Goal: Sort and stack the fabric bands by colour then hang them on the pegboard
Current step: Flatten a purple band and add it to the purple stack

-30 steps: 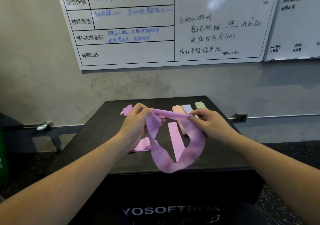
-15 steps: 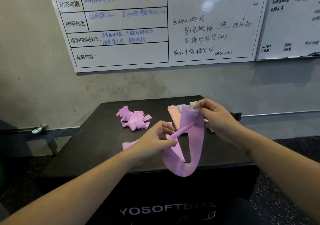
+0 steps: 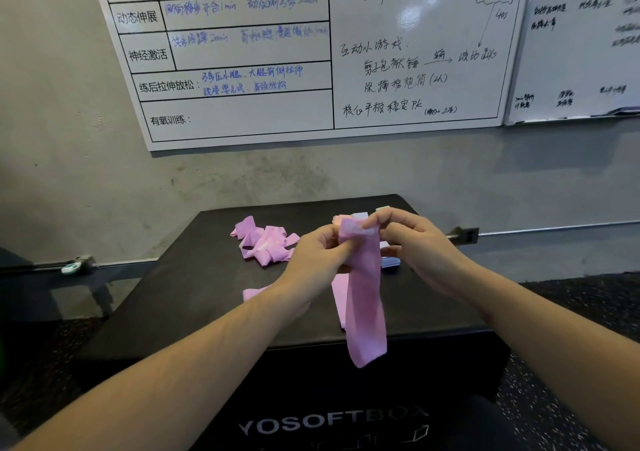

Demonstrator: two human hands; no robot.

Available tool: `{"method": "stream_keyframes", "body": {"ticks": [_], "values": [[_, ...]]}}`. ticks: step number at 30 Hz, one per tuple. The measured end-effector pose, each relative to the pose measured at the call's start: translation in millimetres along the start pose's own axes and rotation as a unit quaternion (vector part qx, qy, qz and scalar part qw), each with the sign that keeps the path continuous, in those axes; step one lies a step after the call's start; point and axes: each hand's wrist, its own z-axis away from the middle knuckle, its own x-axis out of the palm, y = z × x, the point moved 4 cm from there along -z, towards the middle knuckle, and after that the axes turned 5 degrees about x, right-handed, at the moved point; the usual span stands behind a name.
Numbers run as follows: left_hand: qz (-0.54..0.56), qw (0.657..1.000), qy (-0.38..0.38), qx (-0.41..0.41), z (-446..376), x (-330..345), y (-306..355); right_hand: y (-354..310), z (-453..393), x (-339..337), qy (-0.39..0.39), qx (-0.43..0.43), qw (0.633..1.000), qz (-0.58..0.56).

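A pink fabric band hangs flat and doubled over the black soft box. My left hand and my right hand both pinch its top end, side by side. Behind them lies a loose heap of pink bands on the box top. A flat pink band lies under the hanging one, and another pink end shows left of my wrist. Small stacks of peach, lilac and pale green bands lie mostly hidden behind my hands.
A grey wall rises behind the box, with a written whiteboard and a second board to the right. A dark bench with a small teal object stands at left. A wall socket sits right of the box. Speckled floor surrounds it.
My left hand rose from the band's lower strand to meet my right hand at the top. The open twisted loop has closed into a flat, doubled strip hanging straight down.
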Motion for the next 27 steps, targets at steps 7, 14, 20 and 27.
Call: {"method": "stream_keyframes", "body": {"ticks": [7, 14, 20, 27], "values": [[-0.035, 0.997, 0.003, 0.063, 5.7, 1.0, 6.6, 3.9, 1.6, -6.9, 0.053, 0.016, 0.995, 0.078], [-0.077, 0.993, -0.008, 0.089, 8.5, 3.4, 7.2, 0.0, 8.7, -11.3, 0.042, 0.013, 0.990, 0.131], [-0.085, 0.994, -0.053, 0.052, 11.0, 10.0, 1.7, -5.4, 11.5, -15.9, 0.097, -0.053, 0.981, 0.157], [0.020, 0.999, -0.036, -0.006, 15.4, 9.8, 7.1, 0.6, 15.1, -23.9, 0.087, -0.046, 0.985, 0.140]]}}
